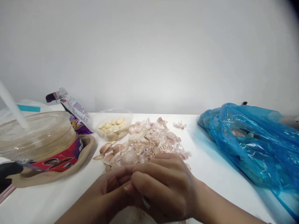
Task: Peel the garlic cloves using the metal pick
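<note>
My left hand and my right hand meet at the near edge of the white table, fingers curled together around something hidden between them. A ring shows on my right hand. Just beyond my fingers lies a heap of pinkish garlic skins with several unpeeled cloves at its left side. Behind the cloves stands a clear plastic bowl holding peeled, pale yellow garlic cloves.
A clear plastic cup with a straw, a dome lid and a red label stands at the left on a beige mat. A purple snack packet leans behind it. A crumpled blue plastic bag lies at the right. A white wall rises behind.
</note>
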Demonstrator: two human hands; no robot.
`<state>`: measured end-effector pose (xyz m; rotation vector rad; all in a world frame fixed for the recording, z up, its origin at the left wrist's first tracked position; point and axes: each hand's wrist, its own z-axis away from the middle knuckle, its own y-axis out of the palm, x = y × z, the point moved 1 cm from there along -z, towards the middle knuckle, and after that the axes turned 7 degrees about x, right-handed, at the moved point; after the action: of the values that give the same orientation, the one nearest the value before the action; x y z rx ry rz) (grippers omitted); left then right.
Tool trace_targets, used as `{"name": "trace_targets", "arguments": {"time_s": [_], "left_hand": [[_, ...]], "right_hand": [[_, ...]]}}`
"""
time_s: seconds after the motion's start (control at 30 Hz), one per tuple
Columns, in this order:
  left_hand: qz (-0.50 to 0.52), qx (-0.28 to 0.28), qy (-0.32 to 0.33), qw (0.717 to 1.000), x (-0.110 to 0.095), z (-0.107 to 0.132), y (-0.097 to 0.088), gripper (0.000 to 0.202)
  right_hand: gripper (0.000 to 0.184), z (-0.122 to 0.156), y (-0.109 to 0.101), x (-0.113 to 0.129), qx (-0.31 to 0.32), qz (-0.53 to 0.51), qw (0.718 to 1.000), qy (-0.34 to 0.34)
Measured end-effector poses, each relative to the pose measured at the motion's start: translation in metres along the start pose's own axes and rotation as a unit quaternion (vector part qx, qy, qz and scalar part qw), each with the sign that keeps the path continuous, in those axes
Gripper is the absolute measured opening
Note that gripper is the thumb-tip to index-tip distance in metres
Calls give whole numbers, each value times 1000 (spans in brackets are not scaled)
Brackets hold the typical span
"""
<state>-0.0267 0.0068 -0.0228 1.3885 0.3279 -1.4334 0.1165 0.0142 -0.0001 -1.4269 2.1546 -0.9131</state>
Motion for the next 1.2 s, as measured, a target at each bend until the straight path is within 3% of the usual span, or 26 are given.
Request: {"name": "trace_targets", "arguments": {"time_s": [0.5,0.83,0.9,1.0,1.2], "left_hand": [[57,-90,43,993,-10,7,4,28],[55,-72,35,995,-2,9,-8,29],[47,-99,24,994,-2,9,-8,32],[59,-96,18,993,-1,8,-11,35],[85,-55,29,994,2,5,-14,32]], "right_hand": [[10,3,-5,1,-88,-11,996,-8],[11,0,-8,3,-87,-13,996,-5],[10,0,-8,4,-90,-10,996,-6],[11,0,-8,3,-95,-6,995,-8],[16,-2,-8,3,-93,-9,996,-10]]}}
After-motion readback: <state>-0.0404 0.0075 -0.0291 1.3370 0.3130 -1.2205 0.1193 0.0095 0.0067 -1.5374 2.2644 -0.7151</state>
